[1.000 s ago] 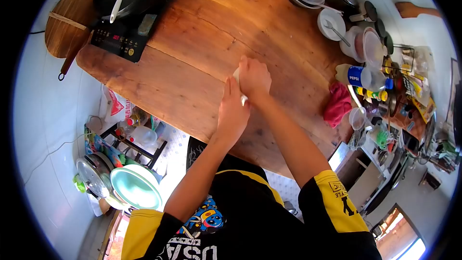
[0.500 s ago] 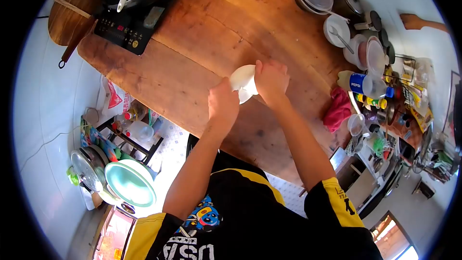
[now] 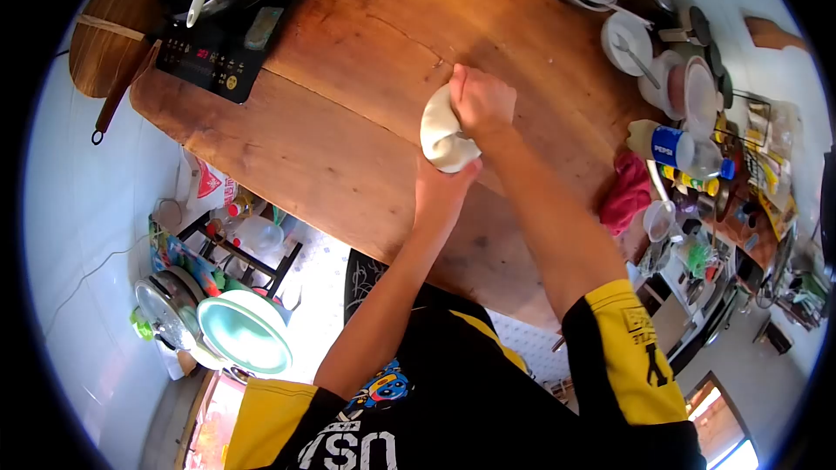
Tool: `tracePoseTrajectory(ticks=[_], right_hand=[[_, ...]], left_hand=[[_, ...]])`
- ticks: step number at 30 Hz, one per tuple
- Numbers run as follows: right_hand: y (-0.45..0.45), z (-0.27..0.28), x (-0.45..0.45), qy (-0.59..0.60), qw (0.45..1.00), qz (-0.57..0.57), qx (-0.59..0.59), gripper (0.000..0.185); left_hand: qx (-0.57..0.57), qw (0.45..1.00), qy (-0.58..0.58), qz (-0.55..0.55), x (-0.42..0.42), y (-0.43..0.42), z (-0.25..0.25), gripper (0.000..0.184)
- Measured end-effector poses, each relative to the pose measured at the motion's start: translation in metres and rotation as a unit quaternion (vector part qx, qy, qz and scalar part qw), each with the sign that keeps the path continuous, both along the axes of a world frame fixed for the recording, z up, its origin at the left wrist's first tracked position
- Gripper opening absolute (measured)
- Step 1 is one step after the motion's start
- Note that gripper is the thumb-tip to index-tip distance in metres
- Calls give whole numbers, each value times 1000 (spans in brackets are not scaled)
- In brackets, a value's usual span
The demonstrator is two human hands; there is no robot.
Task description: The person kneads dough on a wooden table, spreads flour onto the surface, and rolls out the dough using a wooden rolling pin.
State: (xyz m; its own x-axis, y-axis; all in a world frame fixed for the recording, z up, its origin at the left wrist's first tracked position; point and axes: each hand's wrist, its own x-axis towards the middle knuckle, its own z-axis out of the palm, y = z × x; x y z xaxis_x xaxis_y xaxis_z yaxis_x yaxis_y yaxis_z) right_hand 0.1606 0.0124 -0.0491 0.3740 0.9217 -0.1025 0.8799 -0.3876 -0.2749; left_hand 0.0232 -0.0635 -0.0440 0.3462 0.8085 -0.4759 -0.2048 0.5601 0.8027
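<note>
My right hand [image 3: 483,100] is curling over the upper right side of a pale lump that is looking like dough [image 3: 438,132], the fingers bending closed with no gap showing. My left hand [image 3: 442,196] is cupping the lower end, the thumb lying along its edge; the fingers are hiding behind the dough, so I cannot tell how hard they are pressing. Both hands are holding this one piece between them, over the wooden table [image 3: 322,165] — whether its underside is touching the wood, I cannot tell.

As I am judging it, the working of the dough is standing partway. It is holding together as one mass and bending into a thick curve; that much is done. What is remaining undone is showing at its lower end: a crease is gaping there, not closed, and the shape is bulging unevenly.

Farther out, a red cloth [image 3: 627,193] is lying crumpled to the right of the dough, and a white bowl [image 3: 620,30] with a spoon in it is standing to the dough's upper right. Farthest, to the dough's upper left, an induction cooker [image 3: 196,70] is showing lit red digits — a wok [image 3: 261,0] is sitting on it, partly out of view.
</note>
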Motion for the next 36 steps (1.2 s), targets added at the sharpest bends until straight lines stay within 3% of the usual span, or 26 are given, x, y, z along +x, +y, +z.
tracePoseTrajectory(ticks=[2, 3, 4, 5, 7, 8, 9, 11, 13, 14, 16, 17, 19, 21, 22, 23, 24, 25, 27, 29, 30, 33, 35, 36], right_hand=[[2, 12, -11, 29, 991, -110, -70, 44], [-5, 18, -11, 25, 992, -109, -67, 44], [-16, 24, -10, 59, 982, -137, -118, 49], [-27, 30, -11, 97, 967, -166, -169, 54], [-30, 55, -13, 29, 969, -132, -208, 61], [-23, 65, -18, 137, 952, -199, -188, 61], [-17, 69, -24, 245, 918, -263, -166, 62], [-15, 56, -40, 226, 910, -303, -172, 59], [-36, 25, -47, 56, 982, -170, -55, 54], [-42, 8, -39, 57, 982, -170, -59, 54], [-56, -12, -18, 92, 978, 23, 186, 39], [-47, -20, -8, 96, 978, 24, 184, 39], [-24, -10, 2, 59, 997, 57, -15, 38], [-13, 3, -1, 72, 996, -1, -58, 40], [-2, 8, 1, 82, 991, -51, -91, 42], [-3, 12, -1, 78, 992, -48, -84, 42], [-15, 10, -6, 120, 983, -118, -65, 45], [-27, 14, -12, 163, 967, -188, -46, 49], [-45, 27, -23, 119, 972, -191, -73, 52], [-53, 36, -32, 35, 971, -196, -135, 60], [-41, 49, -37, 133, 957, -235, -104, 62], [-30, 70, -66, 95, 964, -190, -157, 64], [-52, 30, -55, 72, 978, -164, -109, 54], [-67, 9, -47, 56, 994, -89, 19, 47]], left_hand=[[-9, 993, 115, 35, 5, 12, 0, 58], [-14, 983, 174, 52, 1, 16, 3, 58], [42, 967, 250, -26, -10, 20, 8, 57], [46, 967, 248, -28, -17, 18, 14, 57], [207, 890, 372, -163, -26, 11, 32, 59], [233, 864, 404, -191, -24, 5, 32, 66], [233, 862, 407, -192, -19, -1, 34, 66], [251, 855, 429, -146, -11, -10, 38, 71], [195, 864, 432, -171, -14, -6, 36, 74], [239, 863, 406, -181, -23, -2, 35, 71], [272, 862, 382, -191, -27, 0, 25, 68], [164, 932, 291, -141, -27, -1, 11, 69], [-75, 994, 79, -31, -22, -13, -21, 64], [-132, 987, -23, 94, 11, -3, -1, 52], [-120, 987, -31, 98, 13, 6, 2, 52], [-122, 987, -4, 106, 10, 11, 7, 48], [-131, 985, 27, 109, 3, 12, 10, 44], [-16, 995, 95, 25, -13, 20, 0, 43], [80, 951, 259, -148, -39, 27, 1, 46], [122, 937, 293, -146, -33, 21, 31, 47], [158, 919, 328, -151, -29, 15, 41, 49], [254, 916, 303, -65, -11, -6, 42, 43], [216, 907, 340, -120, -17, -7, 38, 51], [273, 889, 346, -126, -22, -12, 30, 55]])
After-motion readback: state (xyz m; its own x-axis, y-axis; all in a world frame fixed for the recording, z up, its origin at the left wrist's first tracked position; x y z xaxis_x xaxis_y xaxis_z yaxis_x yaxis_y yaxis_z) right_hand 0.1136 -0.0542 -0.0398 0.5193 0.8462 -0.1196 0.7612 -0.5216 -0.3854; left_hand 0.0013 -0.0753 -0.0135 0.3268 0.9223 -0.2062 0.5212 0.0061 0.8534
